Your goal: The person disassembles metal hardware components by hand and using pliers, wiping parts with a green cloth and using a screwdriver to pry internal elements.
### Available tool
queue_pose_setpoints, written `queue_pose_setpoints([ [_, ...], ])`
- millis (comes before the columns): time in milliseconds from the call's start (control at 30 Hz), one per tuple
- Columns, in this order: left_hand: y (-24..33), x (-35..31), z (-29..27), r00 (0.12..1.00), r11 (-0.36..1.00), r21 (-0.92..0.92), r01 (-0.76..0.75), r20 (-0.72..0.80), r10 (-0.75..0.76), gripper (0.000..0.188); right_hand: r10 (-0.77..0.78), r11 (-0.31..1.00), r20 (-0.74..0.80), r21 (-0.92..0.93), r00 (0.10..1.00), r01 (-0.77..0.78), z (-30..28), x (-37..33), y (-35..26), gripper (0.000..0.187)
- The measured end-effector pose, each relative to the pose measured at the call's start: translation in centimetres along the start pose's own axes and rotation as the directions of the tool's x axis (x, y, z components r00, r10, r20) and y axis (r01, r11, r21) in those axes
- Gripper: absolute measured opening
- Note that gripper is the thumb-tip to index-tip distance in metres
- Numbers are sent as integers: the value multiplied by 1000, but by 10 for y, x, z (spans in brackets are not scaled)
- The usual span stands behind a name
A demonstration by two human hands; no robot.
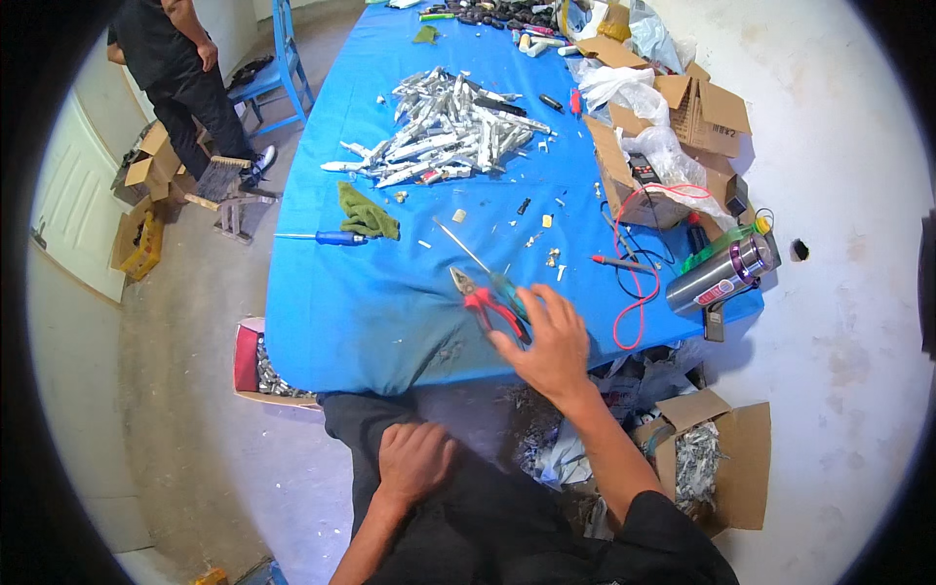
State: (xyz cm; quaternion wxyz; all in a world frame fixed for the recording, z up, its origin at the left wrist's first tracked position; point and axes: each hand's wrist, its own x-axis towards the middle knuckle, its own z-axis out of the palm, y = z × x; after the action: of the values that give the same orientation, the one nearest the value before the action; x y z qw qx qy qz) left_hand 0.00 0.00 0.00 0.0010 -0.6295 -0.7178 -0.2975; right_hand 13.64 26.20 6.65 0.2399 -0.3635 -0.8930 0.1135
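My right hand [551, 341] hovers at the near edge of the blue-covered table [322, 322], thumb and fingers apart. Between them are the handle ends of red-handled pliers [485, 304] and the teal handle of a screwdriver [505, 292]; firm contact cannot be made out. The screwdriver's thin shaft points away to the left. On my dark-clothed lap rests my left hand [414, 460], its fingers curled in with nothing visible in them. Farther back lies a heap of slim white and grey plastic pieces [444, 132]. A blue-handled screwdriver [336, 238] lies beside a green cloth [369, 212].
On the right stand a steel flask [717, 278], a red and black pair of test leads [624, 263] and open cardboard boxes [717, 112]. A carton of scraps [741, 458] sits below. At far left a person [171, 68] stands near a blue chair [283, 73].
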Motion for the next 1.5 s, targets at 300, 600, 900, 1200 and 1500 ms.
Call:
queue_pose_setpoints([
  [300,-6,-9,0,999,999,-40,13,-48,-15,27,93,990,145,-114,985,-77,27,35,-28,88],
  [600,-11,-6,4,999,999,-38,-13,-51,11,29,253,967,356,-128,900,-222,23,61,-36,83],
  [900,-15,-2,3,998,997,-67,-33,-64,29,28,307,873,378,253,873,-417,-10,52,4,70],
  [1200,-12,2,8,998,996,-85,-21,-64,16,27,438,819,318,244,841,-519,-60,41,115,82],
  [1500,-13,7,3,1000,996,-83,-25,-21,23,28,497,849,234,70,836,-524,-50,25,135,85],
])
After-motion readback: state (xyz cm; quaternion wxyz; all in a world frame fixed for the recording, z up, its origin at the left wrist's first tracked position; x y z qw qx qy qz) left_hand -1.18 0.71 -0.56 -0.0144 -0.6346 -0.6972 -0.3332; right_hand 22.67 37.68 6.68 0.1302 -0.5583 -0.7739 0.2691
